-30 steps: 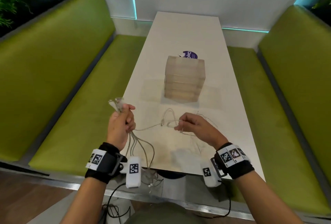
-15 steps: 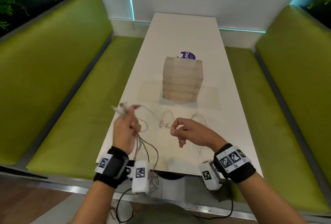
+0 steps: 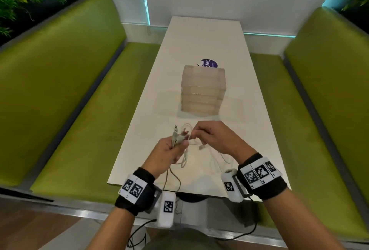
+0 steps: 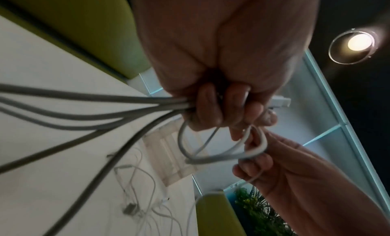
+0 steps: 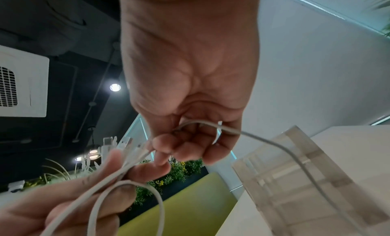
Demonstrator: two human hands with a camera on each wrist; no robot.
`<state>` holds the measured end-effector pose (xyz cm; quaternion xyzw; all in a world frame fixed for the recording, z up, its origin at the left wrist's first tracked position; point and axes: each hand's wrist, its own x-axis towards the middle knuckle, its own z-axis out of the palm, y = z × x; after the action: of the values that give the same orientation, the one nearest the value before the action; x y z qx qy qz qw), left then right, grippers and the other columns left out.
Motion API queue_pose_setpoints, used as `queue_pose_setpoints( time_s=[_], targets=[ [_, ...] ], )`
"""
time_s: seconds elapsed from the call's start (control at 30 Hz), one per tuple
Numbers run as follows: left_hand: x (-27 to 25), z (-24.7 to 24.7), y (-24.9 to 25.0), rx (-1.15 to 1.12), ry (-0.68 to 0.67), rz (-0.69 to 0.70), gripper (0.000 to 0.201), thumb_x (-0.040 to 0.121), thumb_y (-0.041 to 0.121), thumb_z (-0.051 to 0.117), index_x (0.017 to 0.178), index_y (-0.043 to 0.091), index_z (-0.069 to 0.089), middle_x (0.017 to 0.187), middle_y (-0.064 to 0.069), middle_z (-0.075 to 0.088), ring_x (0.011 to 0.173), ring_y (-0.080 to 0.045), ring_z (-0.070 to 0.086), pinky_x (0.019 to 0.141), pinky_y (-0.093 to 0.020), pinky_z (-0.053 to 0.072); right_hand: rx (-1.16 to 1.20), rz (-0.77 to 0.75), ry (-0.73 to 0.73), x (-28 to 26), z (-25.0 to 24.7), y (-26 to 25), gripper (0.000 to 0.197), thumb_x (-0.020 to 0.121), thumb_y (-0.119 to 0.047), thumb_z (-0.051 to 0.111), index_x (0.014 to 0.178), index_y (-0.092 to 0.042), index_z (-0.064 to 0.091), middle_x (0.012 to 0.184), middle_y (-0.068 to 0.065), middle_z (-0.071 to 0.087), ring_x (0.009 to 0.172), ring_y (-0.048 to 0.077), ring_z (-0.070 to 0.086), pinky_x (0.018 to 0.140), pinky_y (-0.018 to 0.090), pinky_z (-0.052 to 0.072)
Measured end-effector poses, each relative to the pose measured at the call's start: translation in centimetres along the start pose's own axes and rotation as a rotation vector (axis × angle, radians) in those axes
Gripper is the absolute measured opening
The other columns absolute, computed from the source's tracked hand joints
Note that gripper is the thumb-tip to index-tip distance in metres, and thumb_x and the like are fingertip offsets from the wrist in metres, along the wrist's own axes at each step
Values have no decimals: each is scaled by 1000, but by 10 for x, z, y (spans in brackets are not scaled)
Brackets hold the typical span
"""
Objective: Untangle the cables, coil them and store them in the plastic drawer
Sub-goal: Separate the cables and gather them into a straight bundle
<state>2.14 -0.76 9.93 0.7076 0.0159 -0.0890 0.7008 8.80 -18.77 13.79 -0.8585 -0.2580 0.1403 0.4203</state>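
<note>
In the head view, the left hand [image 3: 166, 151] is gripping a bundle of white cables [image 3: 175, 137] above the near end of the white table [image 3: 201, 42], its fingers curled round them so that several plug ends are sticking up out of the fist, while the strands are hanging down from it past the table edge. The right hand [image 3: 214, 139] is sitting just beside it, its fingertips pinching a thin loop of cable close to the plug ends. More loose cable [image 3: 216, 157] is lying on the table under and between the hands. The translucent plastic drawer unit [image 3: 203, 90] is standing farther back on the middle of the table, well apart from the hands, with a purple sticker [image 3: 209, 63] showing just behind it. Green benches [image 3: 65, 98] are running along both sides. In the left wrist view, the left hand [image 4: 221, 69] is clamping several grey-white strands [image 4: 94, 106] that are fanning out from the fist, and the right hand [image 4: 295, 181] is holding a loop [image 4: 221, 158] below it. In the right wrist view, the right hand [image 5: 190, 89] is curling its fingers round a single thin cable [image 5: 274, 144] that is trailing off in front of the drawer unit [image 5: 306, 181], while the left hand [image 5: 69, 198] is holding the plug ends [image 5: 124, 146] beside it.
</note>
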Motion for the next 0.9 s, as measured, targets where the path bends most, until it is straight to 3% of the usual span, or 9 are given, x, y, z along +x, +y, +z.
queue_pose_setpoints(
  time_s=[0.1,0.17,0.27,0.37,0.53,0.63,0.73,0.83,0.9],
  targets=[
    [4,4,-1,111,50,19,45,88,33,59,95,-11,57,49,13,33,45,-8,27,46,-21,25,30,35,45,1,6,-4,16,93,-27,58,86,-15,66,55,-10,57,53,6,50,57,29,48],
    [4,1,-2,212,86,49,25,94,27,57,83,5,61,46,13,37,44,-7,29,48,-25,25,75,60,38,-1,9,-2,17,91,-30,61,90,-14,61,58,-3,59,54,11,52,58,28,47],
    [2,-13,-1,18,237,71,22,98,16,49,79,14,61,46,12,36,43,-5,26,45,-24,23,-13,86,-16,-3,5,11,18,92,-34,59,90,-16,58,68,0,65,65,14,62,63,26,47],
    [-2,-41,5,-196,436,125,26,97,18,49,73,15,57,47,11,34,41,-5,26,42,-19,23,-157,111,-15,0,-3,36,19,94,-30,56,85,-13,58,79,4,66,77,23,62,69,38,48],
    [-3,-64,4,-294,600,173,25,99,21,48,76,14,55,47,10,33,41,-5,25,41,-19,22,-6,158,95,1,-9,55,18,97,-24,51,84,-24,63,81,-2,65,77,14,59,73,27,46],
    [-2,-50,1,-177,525,121,24,99,21,48,80,13,60,52,8,34,43,-4,27,41,-19,24,20,64,130,4,-8,44,16,96,-23,53,92,-22,69,92,-1,67,75,2,57,72,16,45],
    [1,-21,0,-2,326,93,23,98,20,48,85,14,66,53,7,33,43,-5,26,42,-22,23,-180,-60,-45,7,-3,23,16,95,-22,56,96,-17,71,87,-3,66,79,8,57,73,20,45],
    [3,6,-3,16,184,114,16,95,18,54,97,13,70,51,9,33,45,-7,25,44,-23,22,-155,-6,-145,9,3,5,18,93,-26,58,85,-14,69,70,-11,59,63,4,52,58,14,41],
    [4,14,-5,24,164,112,19,95,18,56,103,6,68,51,11,33,47,-8,26,45,-22,23,-112,50,-101,11,4,3,24,89,-31,63,76,-11,65,63,-8,58,57,7,50,55,21,39]
  ],
)
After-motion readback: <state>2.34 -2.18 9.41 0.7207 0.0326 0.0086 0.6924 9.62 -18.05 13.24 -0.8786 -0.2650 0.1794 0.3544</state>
